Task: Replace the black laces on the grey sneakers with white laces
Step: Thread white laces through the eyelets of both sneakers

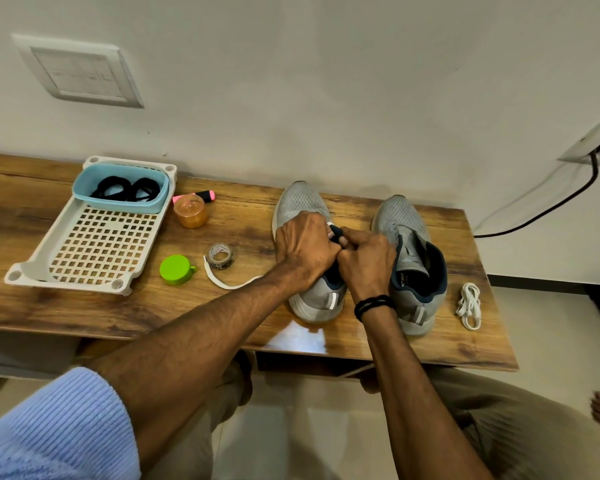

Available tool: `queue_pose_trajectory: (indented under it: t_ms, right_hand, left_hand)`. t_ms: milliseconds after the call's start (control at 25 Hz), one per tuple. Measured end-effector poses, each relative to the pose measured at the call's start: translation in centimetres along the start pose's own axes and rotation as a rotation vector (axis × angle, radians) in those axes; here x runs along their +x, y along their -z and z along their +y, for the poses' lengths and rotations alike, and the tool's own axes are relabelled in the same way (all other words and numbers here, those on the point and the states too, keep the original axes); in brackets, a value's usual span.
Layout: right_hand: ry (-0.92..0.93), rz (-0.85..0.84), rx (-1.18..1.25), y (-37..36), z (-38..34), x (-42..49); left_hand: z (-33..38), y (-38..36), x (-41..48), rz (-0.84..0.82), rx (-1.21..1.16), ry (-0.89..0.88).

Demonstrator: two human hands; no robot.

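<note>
Two grey sneakers stand on the wooden table, toes toward the wall. My left hand (303, 245) and my right hand (366, 258) are curled together over the lacing area of the left sneaker (300, 202), pinching at its dark tongue and a bit of white lace. One white lace (222, 279) trails from under my left forearm across the table. The right sneaker (414, 268) has no laces, its tongue open. A bundled white lace (469, 305) lies to its right. Coiled black laces (125, 189) sit in a blue tub (84, 194).
A white perforated tray (94, 251) holds the blue tub at the table's left. Near it are an orange jar (190, 211), a pink highlighter (207, 195), a tape roll (221, 256) and a green lid (175, 269). A black cable (551, 207) hangs at the right wall.
</note>
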State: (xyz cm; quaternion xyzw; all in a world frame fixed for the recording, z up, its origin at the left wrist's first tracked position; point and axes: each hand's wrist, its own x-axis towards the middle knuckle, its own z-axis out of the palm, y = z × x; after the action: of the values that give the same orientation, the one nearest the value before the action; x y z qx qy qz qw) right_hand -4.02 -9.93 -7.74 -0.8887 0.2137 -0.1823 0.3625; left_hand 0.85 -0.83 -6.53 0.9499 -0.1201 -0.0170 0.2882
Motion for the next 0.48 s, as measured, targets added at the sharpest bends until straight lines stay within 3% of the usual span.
queue_pose_trajectory:
  t_ms: [200, 400, 480]
  right_hand:
    - [-0.101, 0.026, 0.142, 0.4, -0.3, -0.1]
    - [0.016, -0.008, 0.15, -0.3, 0.6, 0.0]
    - [-0.026, -0.077, 0.279, -0.6, 1.4, 0.1]
  left_hand:
    - [-0.1, -0.2, -0.1, -0.005, -0.074, 0.018]
    - [-0.5, -0.3, 0.5, -0.025, -0.154, 0.081]
    - [-1.2, -0.1, 1.0, -0.047, -0.197, 0.106]
